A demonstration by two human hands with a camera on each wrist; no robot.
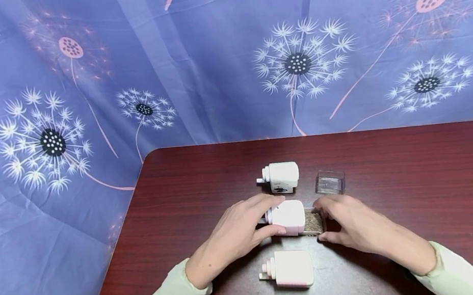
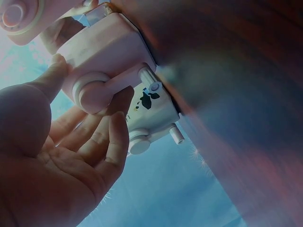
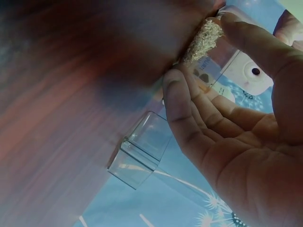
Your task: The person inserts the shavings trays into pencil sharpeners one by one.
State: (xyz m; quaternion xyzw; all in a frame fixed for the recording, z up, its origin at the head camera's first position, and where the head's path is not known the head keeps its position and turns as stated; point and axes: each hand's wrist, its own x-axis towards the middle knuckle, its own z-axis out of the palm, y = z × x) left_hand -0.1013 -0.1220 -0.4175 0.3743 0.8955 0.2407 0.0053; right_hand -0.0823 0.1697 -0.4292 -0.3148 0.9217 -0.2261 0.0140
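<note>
My left hand [image 1: 242, 226] grips a pale pink crank pencil sharpener [image 1: 290, 215] lying on the table, thumb and fingers on opposite sides. Its crank [image 2: 125, 80] faces the left palm. From the sharpener's right end a clear drawer [image 1: 313, 223] sticks partly out, filled with brownish shavings [image 3: 204, 42]. Thumb and fingers of my right hand [image 1: 355, 221] pinch the drawer's outer end by its two sides. The drawer's inner part is hidden in the sharpener.
Beyond the held sharpener lies a white crank sharpener [image 1: 284, 173] with a black print. A second pink sharpener [image 1: 294, 268] lies on the near side. A separate clear drawer [image 1: 330, 181] rests behind my right hand. A dandelion-patterned cloth [image 1: 214, 68] hangs along the table's back and left edges.
</note>
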